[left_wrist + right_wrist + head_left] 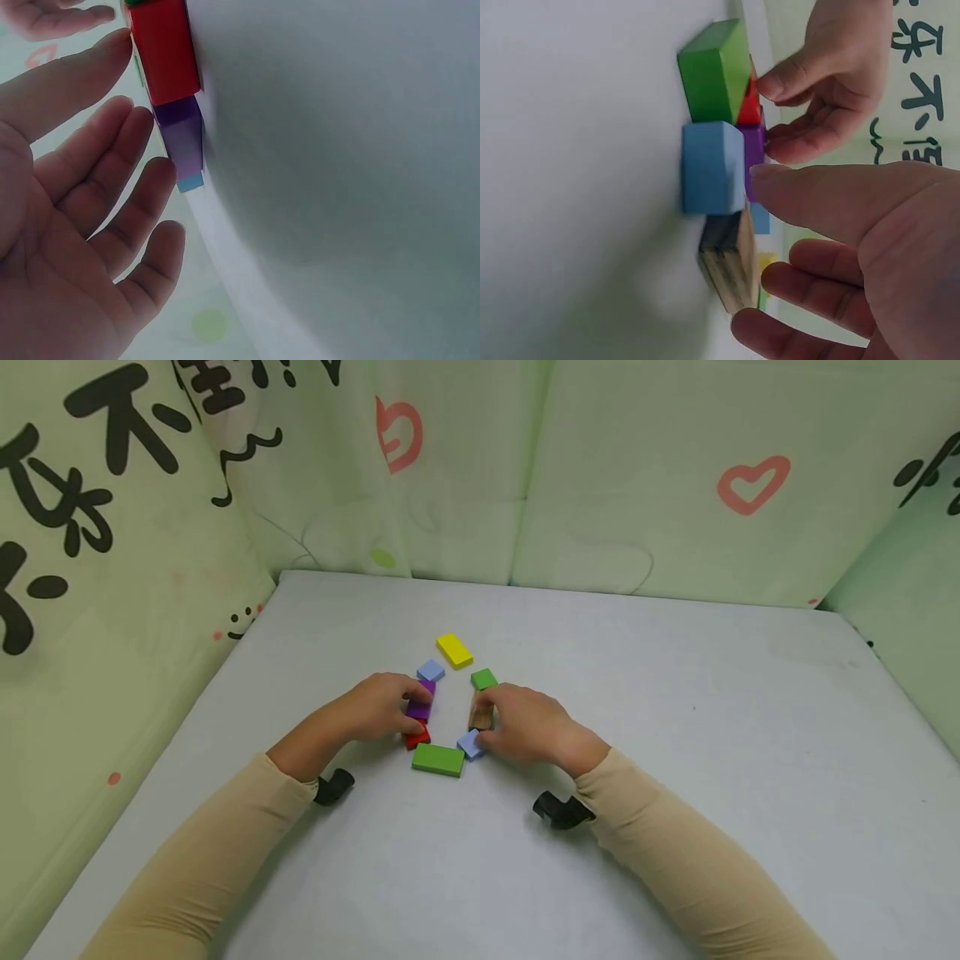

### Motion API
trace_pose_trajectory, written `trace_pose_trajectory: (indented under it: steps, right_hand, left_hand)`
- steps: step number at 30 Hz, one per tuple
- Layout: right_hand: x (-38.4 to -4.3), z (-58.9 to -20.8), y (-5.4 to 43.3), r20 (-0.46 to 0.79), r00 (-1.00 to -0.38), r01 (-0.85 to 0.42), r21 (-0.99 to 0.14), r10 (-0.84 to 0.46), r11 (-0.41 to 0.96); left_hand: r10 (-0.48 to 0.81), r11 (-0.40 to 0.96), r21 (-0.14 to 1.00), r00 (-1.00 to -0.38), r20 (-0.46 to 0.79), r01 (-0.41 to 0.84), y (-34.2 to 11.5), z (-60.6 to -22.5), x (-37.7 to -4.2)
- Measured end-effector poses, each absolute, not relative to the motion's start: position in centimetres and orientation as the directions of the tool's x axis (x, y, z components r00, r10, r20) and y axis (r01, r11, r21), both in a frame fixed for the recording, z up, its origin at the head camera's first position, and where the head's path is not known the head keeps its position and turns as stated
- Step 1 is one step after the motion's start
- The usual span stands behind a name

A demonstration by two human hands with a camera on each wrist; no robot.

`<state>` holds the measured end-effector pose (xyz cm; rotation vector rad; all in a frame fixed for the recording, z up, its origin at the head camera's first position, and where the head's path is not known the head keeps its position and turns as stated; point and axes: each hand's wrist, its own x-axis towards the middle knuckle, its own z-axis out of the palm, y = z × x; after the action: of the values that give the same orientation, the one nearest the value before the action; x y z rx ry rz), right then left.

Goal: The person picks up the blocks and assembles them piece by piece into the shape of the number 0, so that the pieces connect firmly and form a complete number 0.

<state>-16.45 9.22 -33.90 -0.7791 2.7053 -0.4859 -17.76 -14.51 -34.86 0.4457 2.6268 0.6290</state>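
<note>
My left hand (382, 705) lies over the left side of a ring of toy blocks, its thumb at the red block (166, 52) and its fingertips by the purple block (182, 139). Opposite, my right hand (527, 722) has its thumb at the near light blue block (709, 168) and its fingers along the brown wooden block (739, 262). Both hands have loosely bent fingers, and neither lifts a block. At the near end lies a long green block (438, 760). A small green block (483, 678) sits beyond the right fingers, and another light blue block (431, 671) beyond the left.
A yellow block (454, 651) lies at the far end of the ring. All the blocks rest on a white table (675, 710). Printed pale green curtains (600, 468) hang behind and at the sides. Each wrist wears a small black camera (562, 811).
</note>
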Motion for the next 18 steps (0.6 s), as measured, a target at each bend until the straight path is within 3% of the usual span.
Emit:
trace_pose_trajectory:
  steps: [18]
  right_hand:
    - [-21.4,-31.7,8.6,-0.152,-0.826,-0.459,-0.376,-0.542,0.805]
  left_hand:
    - [0.369,0.857,0.480,-0.876,-0.310,0.191,-14.5,-35.2,-17.6]
